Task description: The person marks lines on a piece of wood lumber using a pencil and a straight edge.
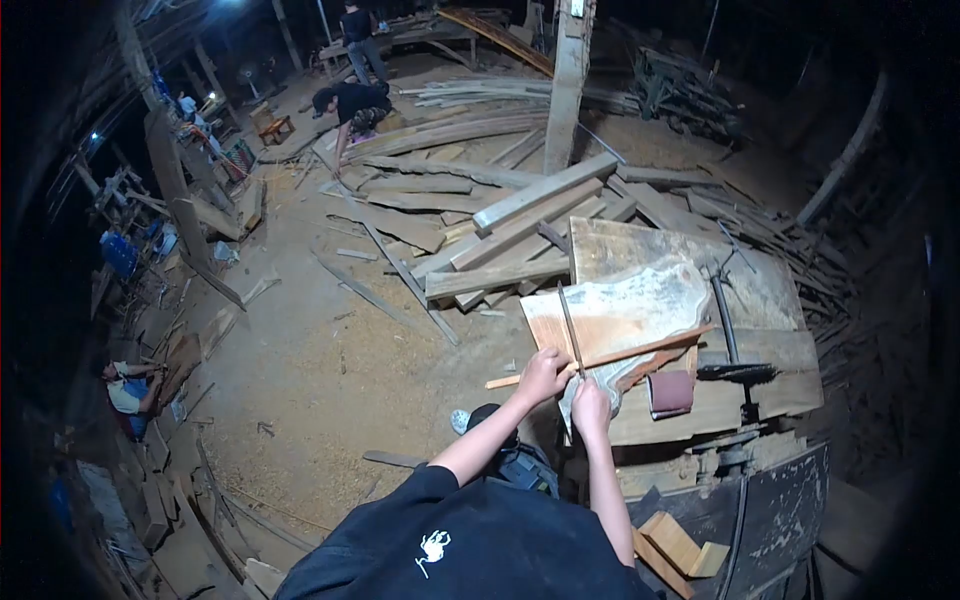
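Note:
On the bench to my right lies a live-edge wooden slab (625, 300), pale on top with a brown, wavy edge. A long, narrow wooden strip (650, 347) lies across it at a slant. My left hand (545, 374) is closed around the strip near its left end. Close beside it, my right hand (591, 405) is closed on the near end of a thin dark bar that looks like a file (571, 325). This bar crosses the strip and points away from me. To the right of my right hand is a maroon sanding pad (670, 393), perhaps wrapped in sandpaper.
A dark metal rod (725, 315) and a black disc (737, 372) sit on the bench's right. Stacked beams (530, 225) lie beyond, near a post (568, 100). Small wood blocks (675, 545) are at lower right. A co-worker (355, 105) bends over planks; others are farther off.

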Tool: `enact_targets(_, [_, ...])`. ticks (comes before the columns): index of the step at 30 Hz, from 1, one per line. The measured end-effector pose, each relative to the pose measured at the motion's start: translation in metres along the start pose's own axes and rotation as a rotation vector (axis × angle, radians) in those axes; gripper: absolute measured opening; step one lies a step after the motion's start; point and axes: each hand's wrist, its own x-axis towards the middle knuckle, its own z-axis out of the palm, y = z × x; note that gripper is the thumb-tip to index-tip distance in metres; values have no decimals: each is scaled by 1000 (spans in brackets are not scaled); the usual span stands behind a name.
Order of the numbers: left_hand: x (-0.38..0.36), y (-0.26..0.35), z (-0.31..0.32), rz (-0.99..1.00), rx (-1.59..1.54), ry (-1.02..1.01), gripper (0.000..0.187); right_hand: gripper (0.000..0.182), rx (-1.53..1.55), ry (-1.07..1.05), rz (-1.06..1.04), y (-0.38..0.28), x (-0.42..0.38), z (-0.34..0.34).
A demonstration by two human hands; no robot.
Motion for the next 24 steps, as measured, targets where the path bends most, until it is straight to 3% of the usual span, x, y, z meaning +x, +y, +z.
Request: enact_targets(24, [0,-4,1,36,-5,-15,22,26,-56,33,-1,-4,-2,2])
